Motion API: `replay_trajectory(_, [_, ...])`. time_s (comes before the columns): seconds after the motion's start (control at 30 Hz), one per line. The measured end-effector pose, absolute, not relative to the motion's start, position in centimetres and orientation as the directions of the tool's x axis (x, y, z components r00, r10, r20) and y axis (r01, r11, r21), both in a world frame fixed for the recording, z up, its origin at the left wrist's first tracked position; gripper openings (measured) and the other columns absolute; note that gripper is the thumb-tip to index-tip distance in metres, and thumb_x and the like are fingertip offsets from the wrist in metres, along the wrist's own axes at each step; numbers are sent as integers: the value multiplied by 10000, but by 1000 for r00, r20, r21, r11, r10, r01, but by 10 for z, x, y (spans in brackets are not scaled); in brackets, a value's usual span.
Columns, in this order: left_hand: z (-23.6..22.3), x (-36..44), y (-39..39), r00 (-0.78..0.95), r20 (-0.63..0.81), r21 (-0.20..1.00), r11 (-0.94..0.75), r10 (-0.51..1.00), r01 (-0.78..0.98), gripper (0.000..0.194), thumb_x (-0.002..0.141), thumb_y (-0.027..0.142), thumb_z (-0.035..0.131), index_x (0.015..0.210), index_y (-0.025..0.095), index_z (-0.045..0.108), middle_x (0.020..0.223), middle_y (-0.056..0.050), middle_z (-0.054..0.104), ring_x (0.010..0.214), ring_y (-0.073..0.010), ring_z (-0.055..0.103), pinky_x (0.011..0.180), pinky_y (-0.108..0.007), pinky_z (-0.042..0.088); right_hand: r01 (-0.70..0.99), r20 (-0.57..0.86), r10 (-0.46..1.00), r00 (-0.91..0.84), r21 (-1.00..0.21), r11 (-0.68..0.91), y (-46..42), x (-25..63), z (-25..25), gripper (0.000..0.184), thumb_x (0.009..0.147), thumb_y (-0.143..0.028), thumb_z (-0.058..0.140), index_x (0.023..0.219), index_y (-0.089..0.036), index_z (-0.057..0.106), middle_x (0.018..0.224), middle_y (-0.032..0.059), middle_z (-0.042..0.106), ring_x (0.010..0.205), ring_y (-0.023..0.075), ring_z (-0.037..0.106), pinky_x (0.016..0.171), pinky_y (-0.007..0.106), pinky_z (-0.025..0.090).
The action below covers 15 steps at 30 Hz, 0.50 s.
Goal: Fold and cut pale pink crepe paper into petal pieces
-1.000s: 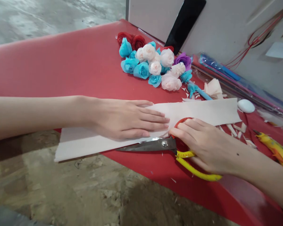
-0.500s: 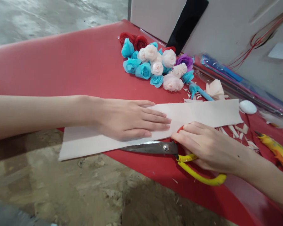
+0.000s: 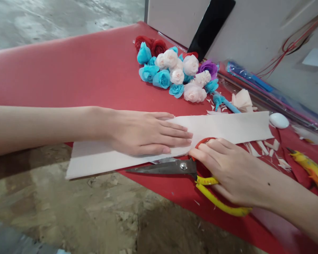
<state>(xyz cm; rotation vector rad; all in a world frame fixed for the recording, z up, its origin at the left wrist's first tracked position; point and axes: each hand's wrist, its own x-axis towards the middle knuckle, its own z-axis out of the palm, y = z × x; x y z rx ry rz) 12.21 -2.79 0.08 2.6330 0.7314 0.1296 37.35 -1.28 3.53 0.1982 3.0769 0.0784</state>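
My left hand (image 3: 145, 135) lies flat, palm down, on a long pale strip of crepe paper (image 3: 228, 127). Its fingers are stretched out toward the right. My right hand (image 3: 225, 169) is wrapped round the handles of a pair of scissors (image 3: 161, 168), one handle red and the other yellow. The dark blades are parted a little and point left along the paper's near edge. Part of one blade is hidden at the paper. The strip's left end hangs past the table edge over the floor.
Paper roses (image 3: 175, 74) in blue, white, red and purple sit at the back of the red tabletop (image 3: 82, 74). Paper scraps (image 3: 265, 148), a white egg-shaped piece (image 3: 279, 120), a yellow tool (image 3: 310, 169) and plastic-wrapped rolls (image 3: 270, 91) lie at the right.
My right hand has shifted the scissors slightly left, and the blades have opened a little, with more of the red handle showing. My left hand has stayed in place.
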Motion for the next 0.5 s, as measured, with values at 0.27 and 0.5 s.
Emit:
replay_trajectory(0.27, [1, 121, -28, 860, 11, 420, -783, 510, 459, 468, 988, 319, 240, 1454, 278, 228, 1522, 84, 220, 1410, -114, 176, 1157, -269, 22, 99, -51, 101, -994, 55, 994, -10, 365, 33, 286, 885, -188, 368, 1053, -36, 542, 846, 129, 577, 785, 267, 494, 716, 364, 400])
replay_trajectory(0.5, [0, 122, -28, 855, 47, 444, -778, 516, 445, 471, 976, 304, 298, 1445, 288, 263, 1505, 64, 281, 1397, -142, 226, 1164, -295, 63, 32, -13, 33, -999, 62, 998, -8, 365, 34, 265, 864, -67, 337, 956, -54, 585, 766, 98, 565, 734, 227, 477, 716, 321, 385])
